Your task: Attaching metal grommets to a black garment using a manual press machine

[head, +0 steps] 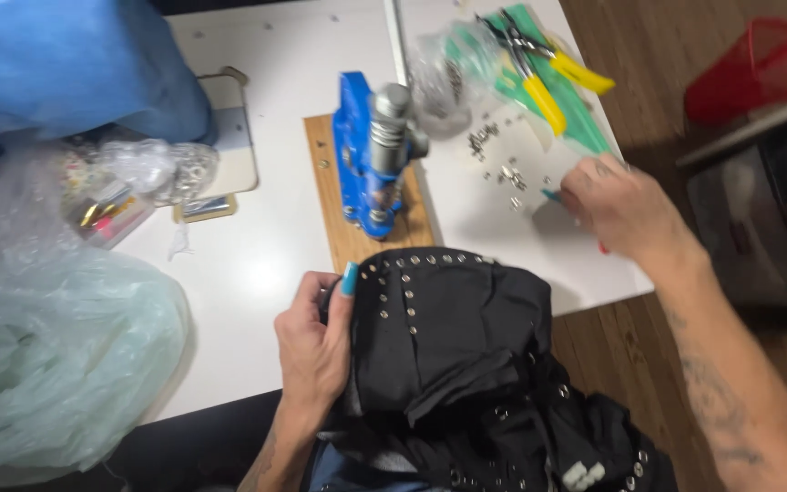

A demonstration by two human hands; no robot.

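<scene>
Fingers of the right hand (617, 208) curl down, nearly closed, onto loose metal studs (509, 175) scattered just left of them on the table (266, 246), whether one is pinched I cannot tell, while the left hand (313, 342) clamps the black garment (453, 337) nearer the body.

Showing white counter (266, 264) catching bright overhead light, brown wood plank floor (649, 55) lying at right, red mesh bin (758, 68) sitting on it.

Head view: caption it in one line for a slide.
Left hand holds a studded black garment at the table edge while the right hand reaches among loose metal studs beside a blue hand press.
</scene>
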